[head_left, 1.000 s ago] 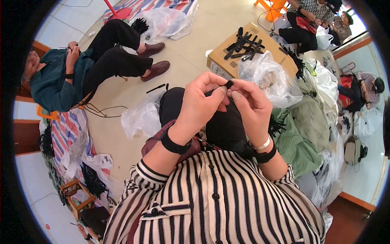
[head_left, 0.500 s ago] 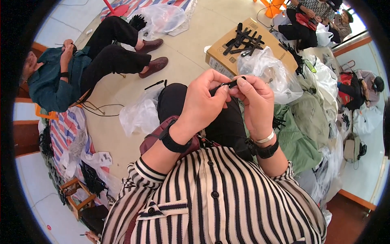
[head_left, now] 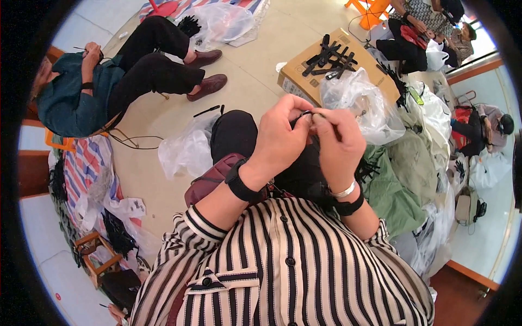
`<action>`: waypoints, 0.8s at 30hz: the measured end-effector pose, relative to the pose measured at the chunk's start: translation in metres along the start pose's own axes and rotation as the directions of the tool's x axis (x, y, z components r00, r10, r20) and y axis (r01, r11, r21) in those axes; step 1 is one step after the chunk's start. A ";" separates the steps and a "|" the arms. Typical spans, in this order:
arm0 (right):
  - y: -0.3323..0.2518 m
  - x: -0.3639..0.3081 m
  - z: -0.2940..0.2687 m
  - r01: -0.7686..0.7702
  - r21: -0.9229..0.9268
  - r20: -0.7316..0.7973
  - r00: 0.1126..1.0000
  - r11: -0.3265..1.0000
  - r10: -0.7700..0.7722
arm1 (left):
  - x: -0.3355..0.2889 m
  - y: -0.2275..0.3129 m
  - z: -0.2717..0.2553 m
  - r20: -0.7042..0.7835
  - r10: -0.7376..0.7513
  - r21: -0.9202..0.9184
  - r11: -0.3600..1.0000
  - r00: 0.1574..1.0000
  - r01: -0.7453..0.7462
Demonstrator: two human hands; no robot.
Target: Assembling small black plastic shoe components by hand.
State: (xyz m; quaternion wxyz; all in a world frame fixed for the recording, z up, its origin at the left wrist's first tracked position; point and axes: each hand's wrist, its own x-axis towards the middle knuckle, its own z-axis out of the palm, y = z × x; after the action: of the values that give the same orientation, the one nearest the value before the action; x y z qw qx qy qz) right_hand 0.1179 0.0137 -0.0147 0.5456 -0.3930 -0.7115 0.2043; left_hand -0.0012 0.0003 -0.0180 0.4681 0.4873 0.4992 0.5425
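Observation:
Over my lap, my left hand (head_left: pixel 283 131) and my right hand (head_left: pixel 338 140) meet fingertip to fingertip. Both pinch a small, narrow black strap-like piece (head_left: pixel 306 113), mostly hidden by the fingers. My left thumb and forefinger close on one end of it, and my right thumb and fingers press on the other. Just beyond my hands is a cardboard box (head_left: pixel 366 60) with several black strap-like pieces (head_left: pixel 328 57) in a loose pile on top. A clear plastic bag (head_left: pixel 356 100) drapes over the box's near side.
A seated person (head_left: pixel 81 98) in dark green works at the left; other people (head_left: pixel 429 27) sit at the upper right. Clear plastic (head_left: pixel 185 149) lies beside my knee, green cloth (head_left: pixel 394 195) at my right. A maroon bag (head_left: pixel 217 176) rests near my left wrist. Striped sheeting (head_left: pixel 87 163) lies left.
My right hand has turned inward, its fingers curling over more, and the black piece is now more covered. My left hand has shifted slightly right. The camera view has moved a little.

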 end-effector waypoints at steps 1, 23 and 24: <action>-0.001 0.003 -0.004 -0.270 0.270 0.034 0.962 0.924 0.271 | 0.000 -0.001 0.001 0.008 -0.005 -0.155 0.988 1.000 0.006; 0.012 0.009 -0.029 -0.649 0.748 0.464 0.660 0.138 0.591 | 0.001 0.015 -0.003 0.153 -0.055 -0.114 0.991 0.987 0.072; 0.012 0.009 -0.029 -0.645 0.751 0.456 0.663 0.142 0.594 | 0.000 0.014 -0.003 0.140 -0.046 -0.105 0.993 0.989 0.061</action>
State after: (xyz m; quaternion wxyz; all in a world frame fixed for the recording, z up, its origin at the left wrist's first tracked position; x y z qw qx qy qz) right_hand 0.1480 0.0240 -0.0089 0.5113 -0.3048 -0.2855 0.7511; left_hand -0.0041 -0.0004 -0.0036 0.5417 0.4836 0.4482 0.5214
